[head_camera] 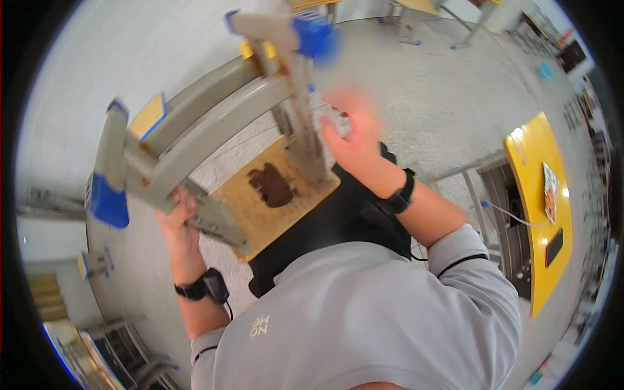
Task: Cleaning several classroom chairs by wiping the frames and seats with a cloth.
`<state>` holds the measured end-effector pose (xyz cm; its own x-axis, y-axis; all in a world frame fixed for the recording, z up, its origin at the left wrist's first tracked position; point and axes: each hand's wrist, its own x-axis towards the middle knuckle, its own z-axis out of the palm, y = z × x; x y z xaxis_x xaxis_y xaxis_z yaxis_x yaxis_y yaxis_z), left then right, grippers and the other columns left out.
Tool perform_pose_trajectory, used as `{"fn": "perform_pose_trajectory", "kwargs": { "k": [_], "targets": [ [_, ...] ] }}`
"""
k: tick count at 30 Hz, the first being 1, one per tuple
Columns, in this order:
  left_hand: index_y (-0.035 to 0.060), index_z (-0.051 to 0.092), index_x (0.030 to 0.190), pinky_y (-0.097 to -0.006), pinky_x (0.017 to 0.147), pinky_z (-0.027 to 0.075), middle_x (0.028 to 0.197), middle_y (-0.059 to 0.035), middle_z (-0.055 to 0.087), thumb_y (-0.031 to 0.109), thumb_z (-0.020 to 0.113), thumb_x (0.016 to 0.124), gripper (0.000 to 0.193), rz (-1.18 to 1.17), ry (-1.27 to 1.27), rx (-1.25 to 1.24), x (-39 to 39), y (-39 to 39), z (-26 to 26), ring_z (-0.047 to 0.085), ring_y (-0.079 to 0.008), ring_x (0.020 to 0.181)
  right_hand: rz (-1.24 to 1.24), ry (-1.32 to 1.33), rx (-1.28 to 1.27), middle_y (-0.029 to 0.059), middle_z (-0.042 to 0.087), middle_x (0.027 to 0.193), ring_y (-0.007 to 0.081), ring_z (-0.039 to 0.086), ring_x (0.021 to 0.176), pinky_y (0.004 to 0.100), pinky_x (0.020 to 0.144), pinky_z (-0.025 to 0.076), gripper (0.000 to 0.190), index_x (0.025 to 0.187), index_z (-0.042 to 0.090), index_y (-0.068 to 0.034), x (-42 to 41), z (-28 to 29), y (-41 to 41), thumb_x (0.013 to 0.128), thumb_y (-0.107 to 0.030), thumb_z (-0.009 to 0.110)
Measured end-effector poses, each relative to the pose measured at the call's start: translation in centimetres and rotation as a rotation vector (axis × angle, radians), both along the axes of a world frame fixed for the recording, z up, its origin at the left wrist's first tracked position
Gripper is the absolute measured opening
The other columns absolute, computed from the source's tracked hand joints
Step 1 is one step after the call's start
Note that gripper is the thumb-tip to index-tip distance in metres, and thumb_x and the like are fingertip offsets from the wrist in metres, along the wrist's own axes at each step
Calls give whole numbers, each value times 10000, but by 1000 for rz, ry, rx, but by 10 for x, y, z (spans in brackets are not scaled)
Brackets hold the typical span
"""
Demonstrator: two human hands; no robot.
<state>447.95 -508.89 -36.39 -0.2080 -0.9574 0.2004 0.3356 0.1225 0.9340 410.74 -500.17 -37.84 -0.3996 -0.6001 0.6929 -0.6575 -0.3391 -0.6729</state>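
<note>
A small stool (224,122) with a grey metal frame and blue plastic foot caps is turned upside down, its legs pointing up. Its yellowish seat board (312,190) faces me from the underside, close to my lap, and bears a dark brown patch (273,185). My left hand (178,217) grips the stool's left leg near the seat. Beside the right-hand leg is my right hand (356,131), fingers apart and blurred, with nothing seen in it. Whether its fingertips touch the leg is hard to tell.
To my right stands a yellow-topped desk (536,243) carrying a printed packet (550,192) and a dark phone (554,247); a pale cable (512,214) hangs at its edge. More desk frames (141,351) stand at lower left, others (414,19) along the far wall.
</note>
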Motion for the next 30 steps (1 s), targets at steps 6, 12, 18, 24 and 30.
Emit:
{"fn": "perform_pose_trajectory", "kwargs": {
  "k": [6, 12, 18, 24, 30],
  "targets": [
    [-23, 568, 1348, -320, 917, 520, 1215, -89, 657, 127, 693, 877, 510, 183, -318, 77, 51, -20, -12, 627, -161, 1065, 418, -52, 191, 258, 577, 1272, 386, 578, 1183, 456, 1005, 481, 704, 1364, 505, 0, 0, -39, -62, 871, -418, 784],
    [17, 580, 1163, -254, 707, 369, 819, 12, 400, 38, 619, 774, 392, -64, -141, -210, -18, 0, 46, 396, -114, 739, 415, -271, 305, 188, 686, 1036, 337, 679, 919, 477, 785, 506, 481, 1166, 526, 3, -14, 16, -43, 920, -354, 733],
    [-4, 580, 1242, -262, 821, 390, 860, -10, 478, 83, 607, 736, 515, -20, -37, -188, -92, 21, 130, 459, -130, 833, 244, -226, 33, 233, 638, 1257, 415, 640, 1057, 470, 945, 505, 619, 1395, 523, -15, -103, 91, 81, 952, -415, 688],
    [40, 473, 961, -275, 743, 369, 814, -15, 382, 11, 572, 686, 294, -68, 67, -269, -178, 59, 225, 382, -144, 730, -1297, 481, 961, 138, 380, 1617, 438, 272, 1513, 635, 1203, 202, 619, 1485, 524, -209, -231, 70, 305, 957, -524, 590],
    [33, 430, 931, -278, 759, 373, 804, -40, 337, 31, 584, 645, 324, -566, 183, -331, -196, 30, 250, 360, -145, 709, -1440, 195, 1203, 134, 445, 1570, 451, 316, 1487, 676, 1178, 228, 538, 1472, 530, -230, -208, 35, 434, 999, -485, 525]
  ]
}}
